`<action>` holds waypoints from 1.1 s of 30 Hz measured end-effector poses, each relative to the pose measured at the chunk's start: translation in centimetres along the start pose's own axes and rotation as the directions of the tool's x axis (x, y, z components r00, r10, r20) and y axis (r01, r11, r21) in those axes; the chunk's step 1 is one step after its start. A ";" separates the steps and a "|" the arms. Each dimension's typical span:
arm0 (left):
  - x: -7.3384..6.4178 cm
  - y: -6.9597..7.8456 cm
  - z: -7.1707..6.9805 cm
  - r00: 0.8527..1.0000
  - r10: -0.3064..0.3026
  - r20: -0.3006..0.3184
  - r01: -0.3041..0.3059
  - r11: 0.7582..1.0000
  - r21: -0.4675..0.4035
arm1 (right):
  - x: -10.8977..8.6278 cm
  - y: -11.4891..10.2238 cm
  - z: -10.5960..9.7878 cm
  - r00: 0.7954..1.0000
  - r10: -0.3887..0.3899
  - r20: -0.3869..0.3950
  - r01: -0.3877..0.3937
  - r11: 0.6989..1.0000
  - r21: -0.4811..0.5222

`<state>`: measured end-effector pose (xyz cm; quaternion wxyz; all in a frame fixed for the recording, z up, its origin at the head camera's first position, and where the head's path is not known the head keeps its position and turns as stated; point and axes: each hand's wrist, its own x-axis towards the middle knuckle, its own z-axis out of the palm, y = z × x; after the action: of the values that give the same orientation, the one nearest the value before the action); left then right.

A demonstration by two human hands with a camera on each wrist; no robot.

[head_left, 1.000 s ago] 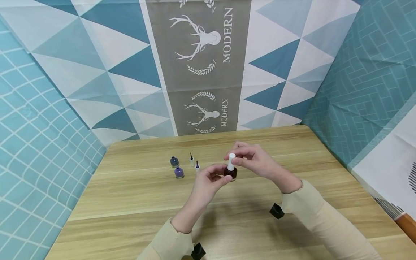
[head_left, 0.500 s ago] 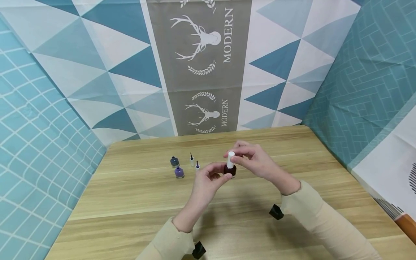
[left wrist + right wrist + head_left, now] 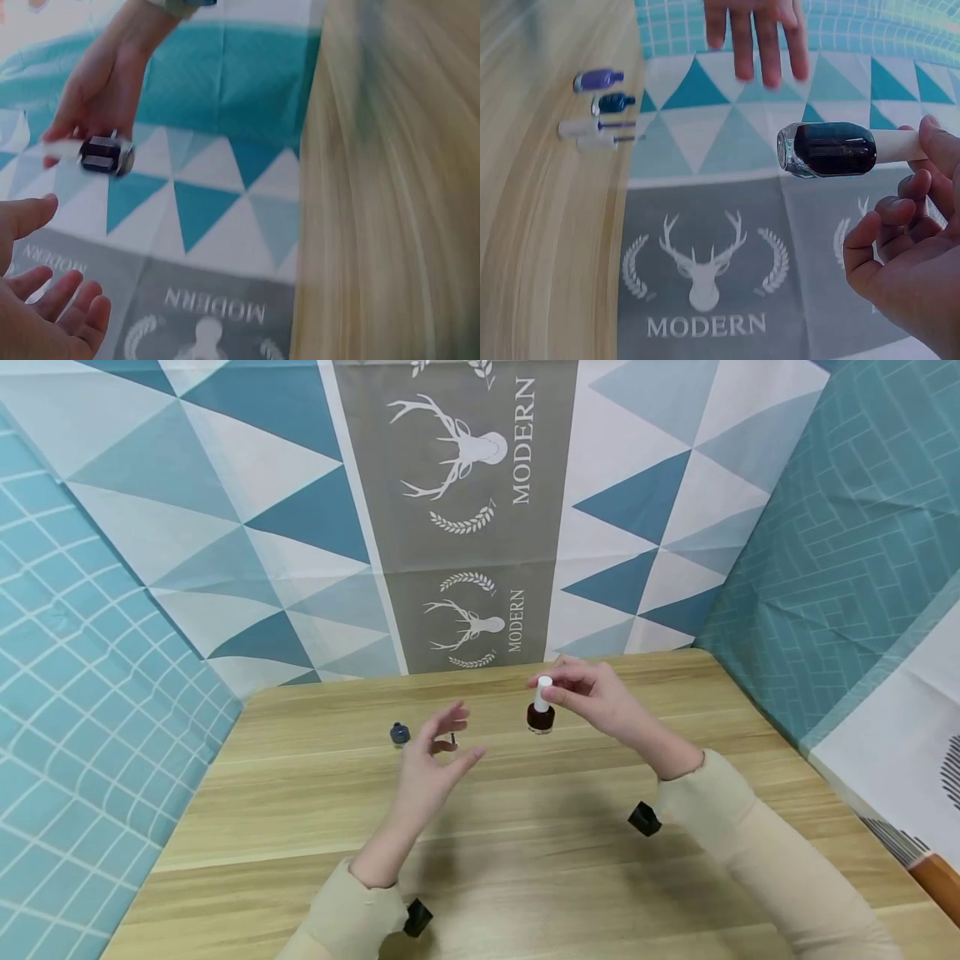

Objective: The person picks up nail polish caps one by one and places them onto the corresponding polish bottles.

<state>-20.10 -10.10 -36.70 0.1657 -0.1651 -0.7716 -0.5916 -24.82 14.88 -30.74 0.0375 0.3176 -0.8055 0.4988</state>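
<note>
Left hand (image 3: 422,768): empty, thumb and fingers parted; we record it as let go of the bottle it was holding half a second ago, and shifted toward 9 o'clock in the head view.

Right hand (image 3: 600,697): thumb and fingers pinched on the white cap (image 3: 542,697) of one dark maroon nail-polish bottle (image 3: 540,719). We note the bottle as nearly upright, off the tabletop (image 3: 525,868), between 2 and 3 o'clock of the left hand. It sits a little higher in the head view than before.

Meaning of the change: two-handed work on this bottle gives way to one-handed carrying. As it hangs by its cap alone, we judge the cap seated firmly enough to bear the weight; how fully it is tightened we cannot tell.

Pose: left fingers reach to 1 o'clock, thumb to 3 o'clock, forearm running back to 7 o'clock. Right forearm comes in from 4 o'clock, the bottle hanging at 8 o'clock of the hand.

Also listed: one dark blue nail-polish bottle (image 3: 400,734), uncapped, at 10 o'clock of the left hand; one purple nail-polish bottle (image 3: 596,79), uncapped, hidden in the head view, we judge by the left hand; two white brush caps (image 3: 577,128), stems exposed, near 6 o'clock of those bottles in the right wrist view. We count these two bottles as lacking their caps.
</note>
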 end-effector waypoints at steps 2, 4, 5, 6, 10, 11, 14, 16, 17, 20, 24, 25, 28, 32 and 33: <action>0.0 -0.2 -1.1 1.000 0.009 -0.019 -0.008 0.999 0.042 | 0.2 0.4 -0.5 1.000 0.018 -0.004 -0.018 1.000 -0.008; 0.0 -0.6 -2.2 1.000 0.006 -0.027 -0.004 0.997 0.083 | 0.3 1.0 -0.9 0.999 0.038 -0.011 -0.038 0.999 -0.021; 0.0 -0.9 -2.7 1.000 0.003 -0.029 0.000 0.994 0.110 | 0.4 1.4 -1.0 0.999 0.046 -0.014 -0.047 0.999 -0.025; -0.1 -1.3 -3.1 1.000 0.004 -0.030 0.000 0.991 0.135 | 0.4 1.8 -1.2 0.998 0.054 -0.019 -0.055 0.998 -0.026; -0.4 -3.3 -4.8 1.000 0.016 -0.027 -0.008 0.964 0.266 | 0.3 3.7 -1.6 0.996 0.080 -0.040 -0.080 0.997 -0.013; -0.4 -3.8 -5.2 0.999 0.017 -0.027 -0.009 0.955 0.297 | 0.3 4.2 -1.7 0.995 0.086 -0.047 -0.087 0.996 -0.010; -0.7 -5.3 -6.1 1.000 0.001 -0.019 0.006 0.934 0.358 | 0.1 5.6 -2.0 0.990 0.124 -0.074 -0.125 0.992 -0.008; -0.9 -6.1 -6.7 1.000 -0.028 -0.009 0.029 0.924 0.382 | 0.0 6.3 -2.2 0.985 0.148 -0.092 -0.151 0.988 -0.019; -0.9 -6.5 -6.9 0.999 -0.045 -0.004 0.043 0.919 0.392 | -0.1 6.6 -2.3 0.982 0.158 -0.100 -0.161 0.987 -0.024; -1.1 -7.6 -7.6 0.995 -0.096 0.013 0.083 0.912 0.403 | -0.4 6.6 -2.5 0.980 0.165 -0.113 -0.172 0.984 -0.050; -1.1 -9.1 -8.2 0.990 -0.138 0.029 0.115 0.909 0.401 | -0.8 6.4 -2.8 0.975 0.183 -0.124 -0.192 0.980 -0.058; -1.0 -9.4 -8.3 0.989 -0.145 0.032 0.120 0.909 0.398 | -0.8 6.7 -2.9 0.973 0.194 -0.128 -0.203 0.978 -0.055; -0.9 -10.2 -8.5 0.984 -0.174 0.038 0.146 0.909 0.392 | -0.9 7.8 -3.2 0.963 0.231 -0.136 -0.237 0.971 -0.028; -0.7 -11.4 -8.7 0.972 -0.232 0.043 0.199 0.902 0.384 | -0.8 11.2 -3.7 0.955 0.260 -0.146 -0.264 0.964 -0.010; -0.6 -11.6 -8.7 0.967 -0.249 0.048 0.212 0.898 0.385 | -0.8 12.2 -3.8 0.952 0.267 -0.152 -0.272 0.962 -0.010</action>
<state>-24.25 -21.42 -44.85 0.0860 -0.0658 -0.8919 -0.4391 -31.87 22.09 -38.68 0.0340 0.1659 -0.8439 0.5090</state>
